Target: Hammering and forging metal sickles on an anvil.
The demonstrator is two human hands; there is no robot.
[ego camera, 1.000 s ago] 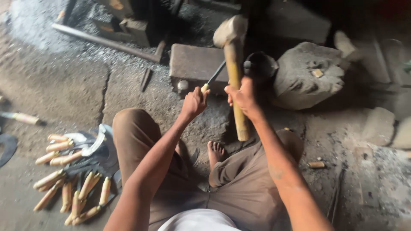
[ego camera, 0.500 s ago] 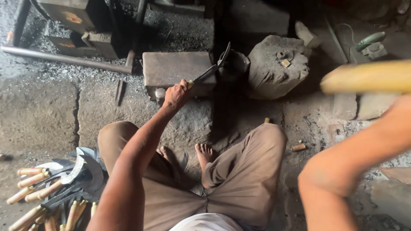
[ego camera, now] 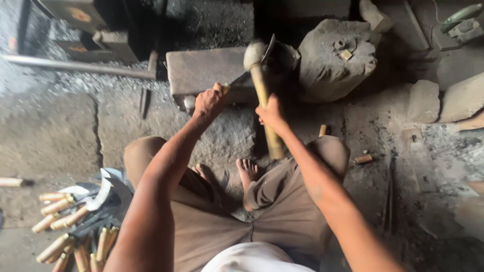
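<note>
**Wood and Iron on the Stone Floor**

Wooden and pale, the hammer handle [ego camera: 262, 95] is the first thing you see from the head camera. The right hand [ego camera: 272, 115] is closed tight around it, at about 12 o'clock from the bare feet. The hammer head [ego camera: 253, 54] sits high, just over the blade [ego camera: 254, 68].

The left hand [ego camera: 209, 103] is closed tight on the blade's small wooden grip, at 11 o'clock. The blade is thin, dark and curved, and it rests on the flat grey block [ego camera: 204, 70].

What could go wrong? I think the hammer could slip off the thin blade and hit the left hand, because that hand is very near. The blade could also jump off the block.

At 8 o'clock lies a pile of sickles [ego camera: 75, 221] with pale handles.
</note>
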